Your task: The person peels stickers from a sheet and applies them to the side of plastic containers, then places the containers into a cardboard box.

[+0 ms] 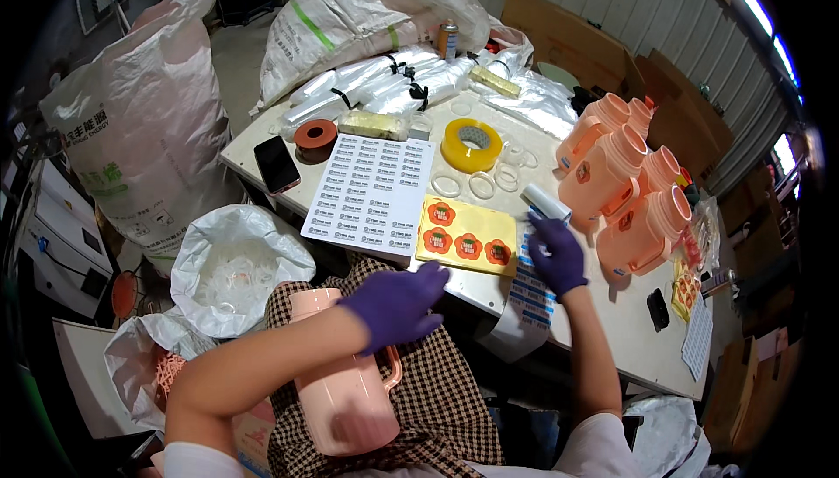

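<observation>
A pink jug [336, 395] lies on a checked apron [454, 395] in the lap, as if to free the left hand [398, 305], loosely spread above it, and the right hand [558, 258], bent over blue labels [530, 296], its grip unclear.

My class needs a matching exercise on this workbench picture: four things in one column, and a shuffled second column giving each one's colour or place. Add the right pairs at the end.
Column 1
1. Phone
2. Right hand
3. Jug below the left hand
4. Large tape roll

Column 2
A. Yellow, near clear rings on the table
B. Pink, over brown checked cloth
C. Black, left of the white printed sheet
D. Purple-gloved, at the strip of blue labels

Pairs: 1-C, 2-D, 3-B, 4-A
</observation>
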A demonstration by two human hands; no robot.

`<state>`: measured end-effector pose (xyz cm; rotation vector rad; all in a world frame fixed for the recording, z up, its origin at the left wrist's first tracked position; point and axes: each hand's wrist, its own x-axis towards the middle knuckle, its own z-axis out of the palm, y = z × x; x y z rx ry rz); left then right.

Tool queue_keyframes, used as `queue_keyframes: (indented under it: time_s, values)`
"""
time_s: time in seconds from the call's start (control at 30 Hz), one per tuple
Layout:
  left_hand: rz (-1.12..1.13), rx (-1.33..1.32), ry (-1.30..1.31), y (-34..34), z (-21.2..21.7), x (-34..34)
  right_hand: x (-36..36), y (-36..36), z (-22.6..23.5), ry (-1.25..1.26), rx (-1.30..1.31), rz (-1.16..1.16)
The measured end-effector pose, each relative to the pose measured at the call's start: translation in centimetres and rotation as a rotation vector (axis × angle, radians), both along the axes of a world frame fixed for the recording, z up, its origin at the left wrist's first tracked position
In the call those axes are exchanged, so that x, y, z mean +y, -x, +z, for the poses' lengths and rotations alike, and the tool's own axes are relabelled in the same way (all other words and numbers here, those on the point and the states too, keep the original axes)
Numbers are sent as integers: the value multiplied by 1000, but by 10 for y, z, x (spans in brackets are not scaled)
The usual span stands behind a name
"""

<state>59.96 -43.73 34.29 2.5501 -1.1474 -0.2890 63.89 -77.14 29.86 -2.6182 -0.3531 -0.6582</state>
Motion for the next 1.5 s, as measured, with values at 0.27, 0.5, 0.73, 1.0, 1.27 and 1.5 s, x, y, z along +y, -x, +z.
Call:
queue_keyframes:
  time_s: [0.27,0.5,0.73,1.0,1.27,1.5]
  values:
    - [161,273,-408,-66,-37,-86,66,-26,-33,137,243,126]
    - [36,266,-362,-79,-45,-64,95,-51,-36,285,397,59]
    - [-13,187,-341,-86,-59,-78,48,-121,-27,-658,390,20]
    - [381,489,775,-8,43,104,155,90,50,-33,-268,414]
    - [1156,411,1275,127,-25,174,194,160,-7,106,-113,657]
    - [1138,317,1250,171,-55,180,196,171,-6,186,-77,632]
